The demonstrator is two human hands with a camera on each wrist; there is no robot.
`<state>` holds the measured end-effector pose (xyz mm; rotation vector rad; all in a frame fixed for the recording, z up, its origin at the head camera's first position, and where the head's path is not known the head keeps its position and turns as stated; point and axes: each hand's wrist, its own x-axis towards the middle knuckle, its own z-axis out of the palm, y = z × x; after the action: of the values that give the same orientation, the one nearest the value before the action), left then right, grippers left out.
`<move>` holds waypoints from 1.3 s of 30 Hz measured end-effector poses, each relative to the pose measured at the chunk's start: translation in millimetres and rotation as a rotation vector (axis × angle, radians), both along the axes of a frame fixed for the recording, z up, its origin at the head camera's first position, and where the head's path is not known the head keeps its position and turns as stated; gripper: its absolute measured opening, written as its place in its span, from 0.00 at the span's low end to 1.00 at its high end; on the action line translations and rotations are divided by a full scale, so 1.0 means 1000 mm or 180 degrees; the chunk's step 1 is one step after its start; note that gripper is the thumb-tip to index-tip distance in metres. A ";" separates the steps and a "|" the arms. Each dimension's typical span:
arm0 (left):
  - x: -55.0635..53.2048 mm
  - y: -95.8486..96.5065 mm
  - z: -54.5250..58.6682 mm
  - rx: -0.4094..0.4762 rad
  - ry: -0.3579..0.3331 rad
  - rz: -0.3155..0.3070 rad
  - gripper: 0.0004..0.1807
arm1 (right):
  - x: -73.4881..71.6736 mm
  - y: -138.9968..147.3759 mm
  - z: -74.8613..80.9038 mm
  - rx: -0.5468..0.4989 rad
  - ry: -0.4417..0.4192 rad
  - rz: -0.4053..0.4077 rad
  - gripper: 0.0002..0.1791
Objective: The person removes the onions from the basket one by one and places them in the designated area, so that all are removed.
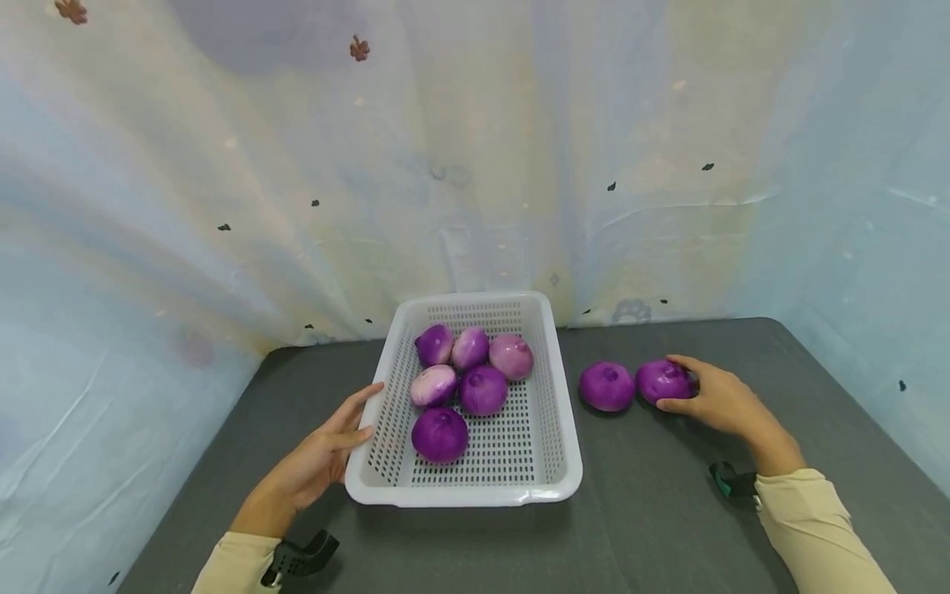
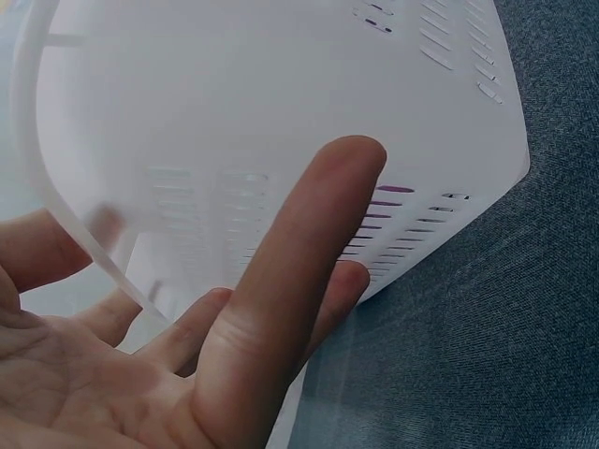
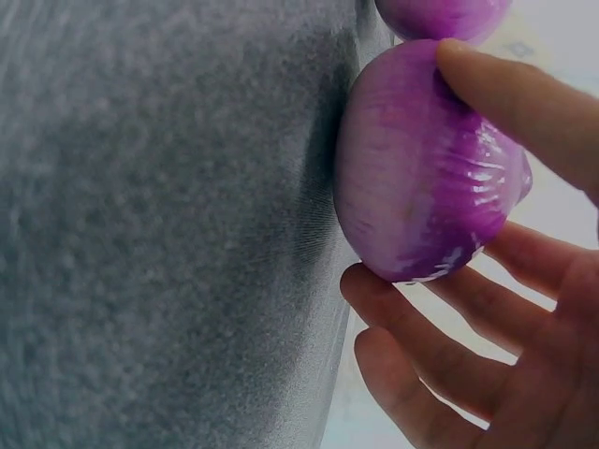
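A white perforated plastic basket (image 1: 463, 497) stands mid-table with several purple onions in it, among them a dark one (image 1: 440, 436) nearest its front. My left hand (image 1: 321, 455) holds the basket's left side, with fingertips hooked over the rim and other fingers along the outer wall (image 2: 234, 103). To the right of the basket, two more purple onions sit side by side on the table. My right hand (image 1: 716, 400) has thumb and fingers around the outer onion (image 1: 663, 381), which rests right at the tabletop in the right wrist view. The other onion (image 1: 607, 386) lies just left of it.
The dark grey table (image 1: 638, 511) carries everything. A pale patterned curtain (image 1: 475, 165) hangs behind the table and along both sides. Black straps (image 1: 304, 554) are at both wrists, below light yellow sleeves (image 1: 824, 528).
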<state>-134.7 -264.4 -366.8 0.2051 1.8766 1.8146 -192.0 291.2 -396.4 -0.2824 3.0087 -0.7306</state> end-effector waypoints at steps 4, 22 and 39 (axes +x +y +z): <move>0.000 -0.001 -0.001 0.0007 -0.0018 -0.0004 0.38 | -0.001 -0.001 -0.001 0.0007 0.0001 0.0012 0.51; -0.002 -0.002 -0.001 0.0034 -0.0006 -0.0058 0.37 | -0.002 -0.001 -0.001 0.0004 0.0038 0.0017 0.51; -0.001 -0.002 -0.002 0.0009 -0.0001 -0.0028 0.37 | -0.003 -0.003 -0.002 -0.0039 0.0019 0.0026 0.51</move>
<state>-136.2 -266.7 -369.2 0.2136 1.8702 1.8114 -194.7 287.8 -398.3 -0.2979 3.0078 -0.7490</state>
